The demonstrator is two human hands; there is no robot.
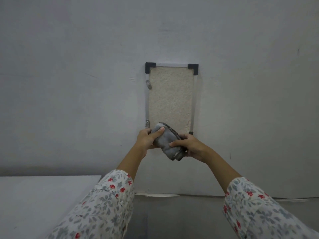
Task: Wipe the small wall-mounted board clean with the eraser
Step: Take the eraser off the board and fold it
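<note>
Board [170, 97] on wall: tall, speckled beige face, thin metal frame, black top corner caps. Left hand [146, 138] and right hand [189, 145], fingers wrapped around grey, worn eraser [168, 141] at its lower edge.

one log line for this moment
hands: left and right both grip eraser | eraser: in front of board's lower edge | contact: cannot tell

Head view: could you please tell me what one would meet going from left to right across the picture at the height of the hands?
Bare grey wall → left hand → grey eraser, gripped by both hands in front of the board's lower edge → right hand → bare wall again.
</note>
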